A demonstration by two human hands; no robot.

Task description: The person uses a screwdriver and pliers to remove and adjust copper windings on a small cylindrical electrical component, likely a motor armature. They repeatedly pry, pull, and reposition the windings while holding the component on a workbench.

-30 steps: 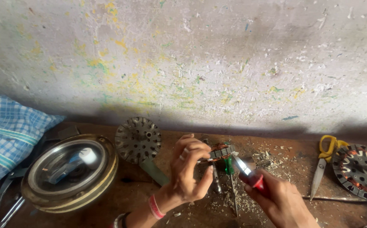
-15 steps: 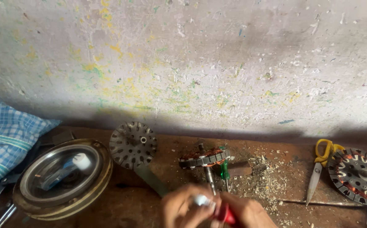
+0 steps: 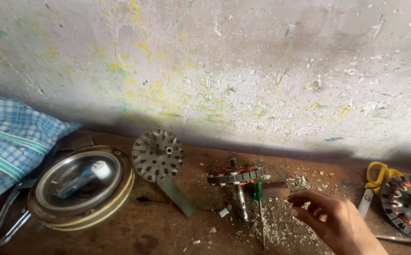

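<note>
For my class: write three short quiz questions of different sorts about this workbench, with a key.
1. True or false: the right hand grips the green-handled screwdriver.
2. Which lies at the far right edge? A) checked cloth B) wound stator C) round metal housing
3. Fill in: the scissors have ___ handles.

Key
1. False: the hand is beside it, fingers curled, apart from it.
2. B
3. Yellow

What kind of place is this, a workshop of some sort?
Probably a small motor repair bench: a copper-wound stator on its shaft, a second wound stator, yellow-handled scissors and scattered shavings beside the right hand.
</note>
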